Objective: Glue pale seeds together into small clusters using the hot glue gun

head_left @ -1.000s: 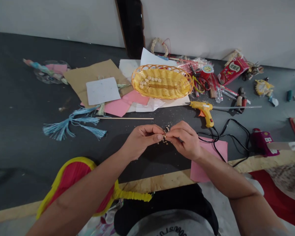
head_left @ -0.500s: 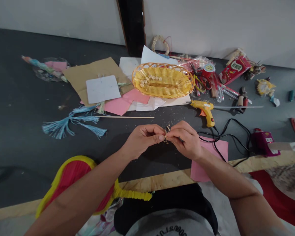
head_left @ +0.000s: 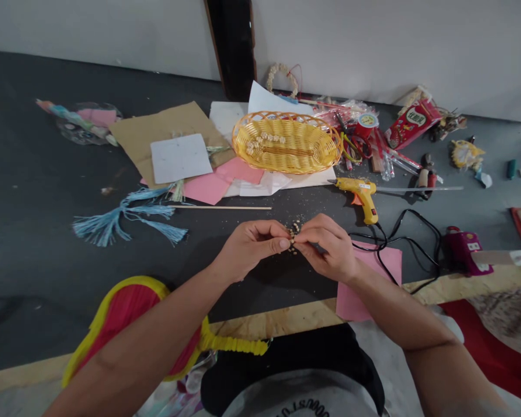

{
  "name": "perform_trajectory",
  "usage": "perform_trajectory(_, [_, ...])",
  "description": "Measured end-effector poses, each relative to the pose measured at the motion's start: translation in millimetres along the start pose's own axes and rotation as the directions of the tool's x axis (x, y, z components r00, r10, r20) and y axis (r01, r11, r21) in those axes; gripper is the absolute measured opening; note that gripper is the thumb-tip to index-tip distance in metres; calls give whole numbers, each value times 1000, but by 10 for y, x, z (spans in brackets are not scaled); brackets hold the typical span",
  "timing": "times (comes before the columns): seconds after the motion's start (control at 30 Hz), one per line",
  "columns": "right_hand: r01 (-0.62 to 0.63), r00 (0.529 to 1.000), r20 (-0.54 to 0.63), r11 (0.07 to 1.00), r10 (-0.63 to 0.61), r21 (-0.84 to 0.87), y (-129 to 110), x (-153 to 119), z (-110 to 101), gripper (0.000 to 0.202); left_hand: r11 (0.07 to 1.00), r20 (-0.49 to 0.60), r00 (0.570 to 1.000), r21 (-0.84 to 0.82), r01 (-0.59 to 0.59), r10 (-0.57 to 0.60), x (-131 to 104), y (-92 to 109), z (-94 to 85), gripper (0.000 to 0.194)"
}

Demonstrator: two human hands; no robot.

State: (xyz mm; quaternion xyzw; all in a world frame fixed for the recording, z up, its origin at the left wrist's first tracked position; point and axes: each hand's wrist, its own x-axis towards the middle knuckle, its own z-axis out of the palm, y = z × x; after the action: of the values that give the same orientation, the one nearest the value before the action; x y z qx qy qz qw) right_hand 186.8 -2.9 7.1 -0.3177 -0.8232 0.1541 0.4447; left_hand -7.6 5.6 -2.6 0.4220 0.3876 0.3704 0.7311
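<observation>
My left hand [head_left: 254, 248] and my right hand [head_left: 329, 248] meet over the dark table, fingertips almost touching. Each is closed in a pinch between thumb and fingers. A small beige piece [head_left: 292, 239], like a bead or grain, shows between the fingertips; its exact kind is too small to tell. More small beige bits [head_left: 296, 225] lie just behind and below the fingers. Farther back stands a yellow woven basket [head_left: 301, 133] holding a few cream bead-like clusters [head_left: 264, 140] at its left end. A thin wooden stick [head_left: 226, 207] lies to the left, touching a blue tassel [head_left: 104, 223].
A yellow glue gun [head_left: 358, 194] with a black cord [head_left: 434, 231] lies right of my hands, above pink paper [head_left: 369, 289]. Paper sheets [head_left: 178, 157] are spread left of the basket. A red and yellow fan-shaped piece [head_left: 128, 313] hangs over the front edge under my left forearm.
Both hands keep nearly the same pinch; the right fingertips shift slightly, showing a bit more of the beige piece. The whole view drifts a little. Nothing else moves.
</observation>
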Motion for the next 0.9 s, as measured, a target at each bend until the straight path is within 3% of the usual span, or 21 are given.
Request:
perform_trajectory(0.77, [40, 999, 9, 999, -40, -12, 26, -12, 19, 11, 1000, 7, 1000, 22, -19, 19, 0, -5, -10, 27])
perform_trajectory(0.9, [-15, 1000, -17, 1000, 15, 10, 47, -20, -14, 12, 1000, -10, 1000, -20, -16, 16, 4, -15, -15, 26])
